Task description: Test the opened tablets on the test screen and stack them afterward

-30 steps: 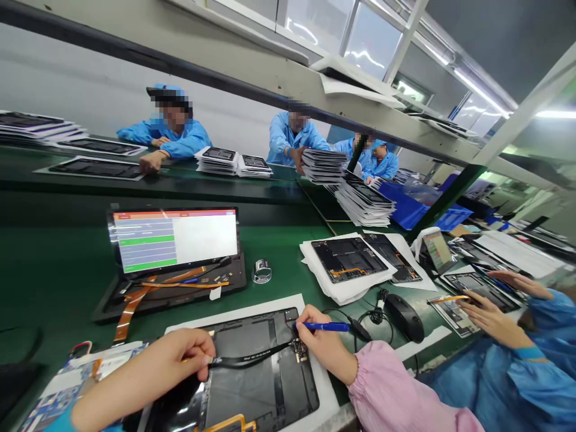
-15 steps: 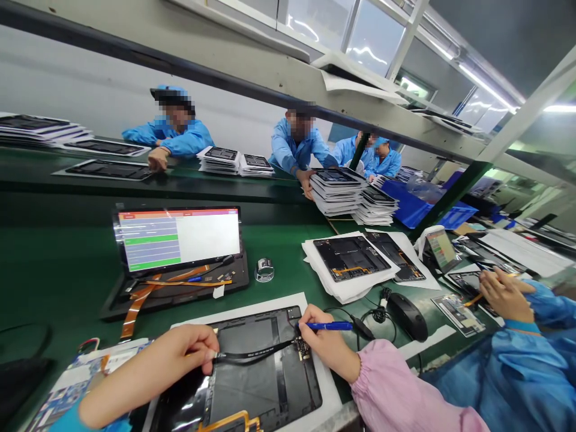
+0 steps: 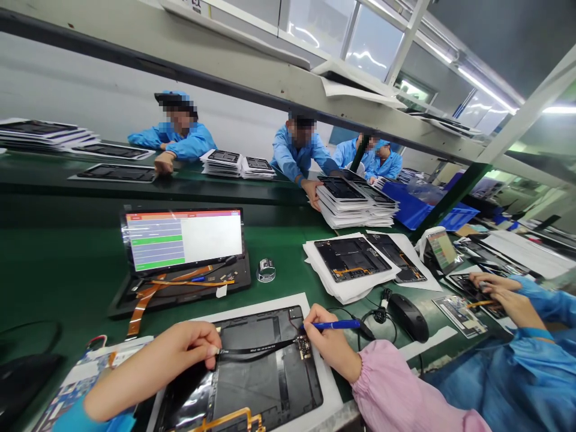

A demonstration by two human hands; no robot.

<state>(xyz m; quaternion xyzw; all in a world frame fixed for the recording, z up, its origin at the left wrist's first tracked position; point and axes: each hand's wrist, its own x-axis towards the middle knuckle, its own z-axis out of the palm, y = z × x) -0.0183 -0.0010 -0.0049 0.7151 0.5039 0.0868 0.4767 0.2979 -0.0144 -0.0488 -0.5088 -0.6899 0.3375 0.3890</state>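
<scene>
Cable (image 3: 254, 347), flat and black, runs pinched from the left hand (image 3: 166, 363) across the matte tablet (image 3: 252, 384) on white paper (image 3: 333, 384); the right hand (image 3: 330, 343) grips a slim blue pen (image 3: 335, 325) beside a tiny circuit board (image 3: 304, 347).

Gathered pink sleeve (image 3: 407, 384) on the right arm, elasticated at the wrist; bright blue cuff (image 3: 108, 417) on the left.

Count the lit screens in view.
2: a large tablet screen straight ahead, and a small screen far right. Others may be hidden.
</scene>
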